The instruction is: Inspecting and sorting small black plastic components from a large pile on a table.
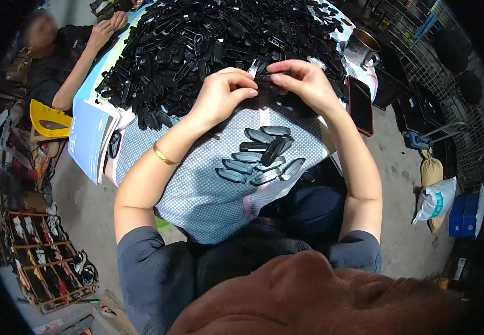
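Head view: both hands meet at the near edge of a big heap of black clips [208, 44], fingertips pinched together on one small black clip [262, 76]. The left hand [225, 92] curls its fingers narrow around the clip's left end, and the right hand [303, 84] grips the right end between thumb and forefinger. The clip's long axis runs roughly left to right between the two hands, though most of it is hidden by the fingers.

A thin gold bangle [164, 154] sits on the left wrist. Below the hands, a small group of finished clips [261, 156] lies on a cloth [197, 190] of pale fabric with fine dots; these are flat, long, rounded pieces, dark and slightly glossy, mostly lying left to right.

Just right of the right wrist lies a phone [360, 105] with a red edge and dark screen. Beyond it stands a metal mug [362, 47]. At the left edge of the table rests a light blue book [88, 139], with a yellow plastic piece [48, 118] beside it. Another person's hand [108, 28] rests at the far left corner.
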`<state>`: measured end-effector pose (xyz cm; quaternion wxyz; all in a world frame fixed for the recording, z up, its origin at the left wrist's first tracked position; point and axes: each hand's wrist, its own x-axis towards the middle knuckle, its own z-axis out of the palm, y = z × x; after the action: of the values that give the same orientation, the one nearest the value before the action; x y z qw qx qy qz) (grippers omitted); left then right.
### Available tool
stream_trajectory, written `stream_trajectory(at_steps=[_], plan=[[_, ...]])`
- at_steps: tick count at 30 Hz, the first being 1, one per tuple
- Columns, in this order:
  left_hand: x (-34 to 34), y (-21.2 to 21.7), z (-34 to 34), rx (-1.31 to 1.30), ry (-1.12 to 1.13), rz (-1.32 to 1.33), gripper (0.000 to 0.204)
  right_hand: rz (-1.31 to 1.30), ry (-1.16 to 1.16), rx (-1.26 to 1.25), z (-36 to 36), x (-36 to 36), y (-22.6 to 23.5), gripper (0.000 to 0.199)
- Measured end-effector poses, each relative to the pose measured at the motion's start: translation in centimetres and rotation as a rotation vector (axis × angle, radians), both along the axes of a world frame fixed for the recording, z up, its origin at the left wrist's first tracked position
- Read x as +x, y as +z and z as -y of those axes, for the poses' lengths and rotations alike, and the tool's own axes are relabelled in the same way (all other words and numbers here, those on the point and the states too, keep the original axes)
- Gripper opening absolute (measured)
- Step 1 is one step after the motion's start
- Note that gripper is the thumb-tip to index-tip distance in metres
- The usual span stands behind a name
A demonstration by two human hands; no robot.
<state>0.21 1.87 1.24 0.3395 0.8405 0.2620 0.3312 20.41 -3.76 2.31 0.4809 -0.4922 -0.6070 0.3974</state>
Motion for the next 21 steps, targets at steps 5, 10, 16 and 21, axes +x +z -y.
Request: stream_trajectory(at_steps=[5, 10, 16, 21], plan=[[0.1, -0.6, -0.5, -0.256, 0.016, 0.109, 0.013, 0.176, -0.165, 0.172, -0.4, -0.9, -1.1, 0.025], [-0.6, 0.8, -0.5, -0.554, 0.044, 0.171, 0.022, -0.199, -0.016, 0.070, 0.1, -1.9, -1.2, 0.025], [-0.8, 1.0, -0.6, -0.894, -0.268, 0.479, 0.035, -0.057, -0.146, 0.101, -0.4, -2.5, -2.4, 0.023], [-1.1, 0.7, -0.3, -0.796, -0.228, 0.342, 0.035, -0.195, -0.078, 0.100, 0.2, -2.6, -1.8, 0.023]])
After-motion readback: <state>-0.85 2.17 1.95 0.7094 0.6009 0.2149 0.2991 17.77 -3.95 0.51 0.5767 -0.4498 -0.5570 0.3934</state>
